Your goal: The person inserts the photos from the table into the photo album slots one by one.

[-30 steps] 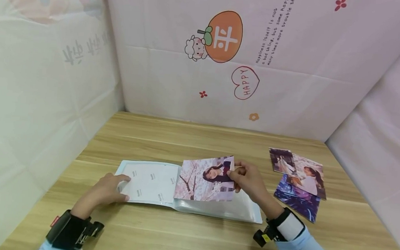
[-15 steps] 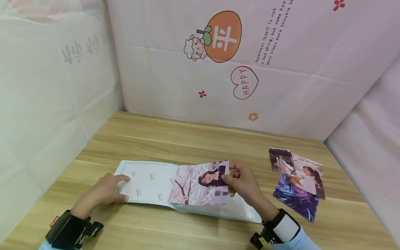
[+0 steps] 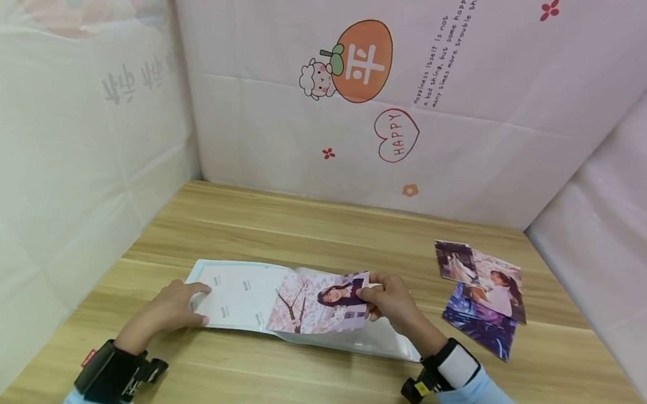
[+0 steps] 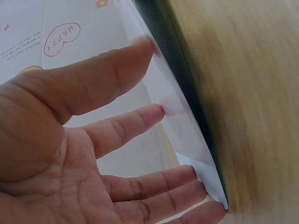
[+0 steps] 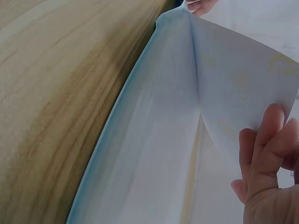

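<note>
A photo album (image 3: 392,341) with pale blue edges lies spread on the table, its left page (image 3: 235,293) white with small grey print. My left hand (image 3: 172,304) rests on that page's left end, thumb and fingers apart; the left wrist view shows the fingers nearly straight, tips against the page. With my right hand (image 3: 392,304) I pinch the right end of a photo (image 3: 316,305) of a person and pink blossoms. The photo is tilted over the right page, its left end near the fold. Its pale back (image 5: 238,79) shows in the right wrist view.
Several photos (image 3: 497,289) lie overlapping on the wooden table (image 3: 310,226) to the right of the album. White printed cloth (image 3: 272,123) hangs behind the table and along both sides. Each wrist wears a strapped black camera.
My right hand has moved left and toward me with the photo, bringing the photo lower over the album and its left end nearer the left page. My left hand has stayed in place.
</note>
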A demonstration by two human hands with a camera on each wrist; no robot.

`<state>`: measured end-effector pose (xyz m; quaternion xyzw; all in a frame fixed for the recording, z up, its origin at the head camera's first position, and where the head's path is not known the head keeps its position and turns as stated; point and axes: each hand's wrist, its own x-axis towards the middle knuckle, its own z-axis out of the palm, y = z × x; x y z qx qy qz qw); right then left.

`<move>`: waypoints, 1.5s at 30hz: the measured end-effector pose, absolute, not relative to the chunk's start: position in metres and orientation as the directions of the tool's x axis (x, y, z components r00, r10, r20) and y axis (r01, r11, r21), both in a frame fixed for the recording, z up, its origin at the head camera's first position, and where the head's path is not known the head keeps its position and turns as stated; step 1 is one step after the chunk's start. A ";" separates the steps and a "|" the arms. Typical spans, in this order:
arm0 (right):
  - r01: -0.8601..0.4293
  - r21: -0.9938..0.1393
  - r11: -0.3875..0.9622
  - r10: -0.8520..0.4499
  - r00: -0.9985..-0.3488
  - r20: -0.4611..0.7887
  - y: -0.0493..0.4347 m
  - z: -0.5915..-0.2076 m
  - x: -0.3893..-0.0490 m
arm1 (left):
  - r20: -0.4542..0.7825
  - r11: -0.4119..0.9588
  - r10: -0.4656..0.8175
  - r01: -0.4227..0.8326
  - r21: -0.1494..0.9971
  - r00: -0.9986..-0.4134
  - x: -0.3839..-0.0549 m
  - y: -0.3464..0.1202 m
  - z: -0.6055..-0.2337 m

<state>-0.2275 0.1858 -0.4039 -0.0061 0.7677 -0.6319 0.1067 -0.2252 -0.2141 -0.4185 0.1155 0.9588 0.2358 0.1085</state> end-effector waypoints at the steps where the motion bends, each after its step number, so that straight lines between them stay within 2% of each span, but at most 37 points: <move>1: 0.126 -0.971 0.204 -0.142 -0.977 -0.157 0.186 -0.404 -0.228 | -0.154 0.862 0.272 0.170 0.478 -0.950 -0.225 -0.214 -0.419; 17: 0.137 -0.948 0.286 -0.067 -0.984 -0.162 0.186 -0.412 -0.235 | -0.140 0.857 0.276 0.178 0.484 -0.951 -0.224 -0.215 -0.419; 45: 0.104 -0.939 0.329 -0.070 -0.989 -0.134 0.174 -0.423 -0.240 | -0.106 0.849 0.304 0.218 0.482 -0.947 -0.224 -0.216 -0.419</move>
